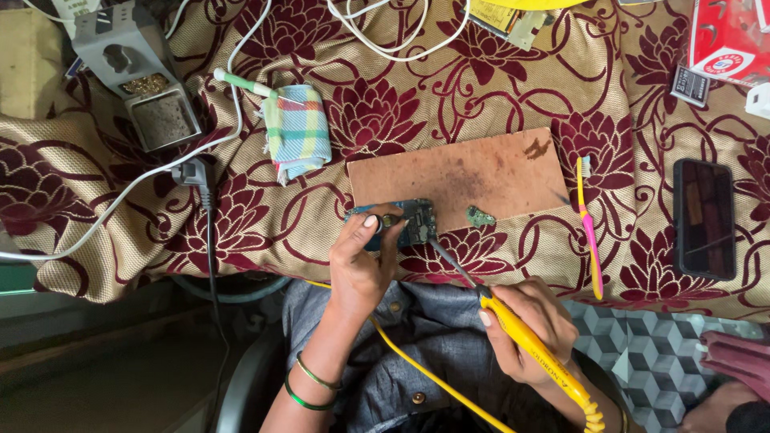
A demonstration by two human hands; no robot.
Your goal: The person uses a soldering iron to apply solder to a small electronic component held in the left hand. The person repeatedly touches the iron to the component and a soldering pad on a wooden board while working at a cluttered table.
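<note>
a small blue-green circuit board (pixel 407 222) is pinned by the left hand (pixel 362 265) while a yellow-handled soldering iron (pixel 513 325), gripped in the right hand (pixel 525 330), is touched to it; steady tip contact is judged needed.

Small blue circuit board (pixel 409 220) flat on brown board edge — yellow-handled soldering iron (pixel 513 325) tip touching it

A coarse woven cloth (pixel 497 72) with a maroon flower print covers the table. On it lies a matt, stained brown board (pixel 457 172). The soldering iron (pixel 513 329) has a glossy yellow plastic handle and a dull metal shaft. The phone (pixel 704 218) face is glossy black.
</note>
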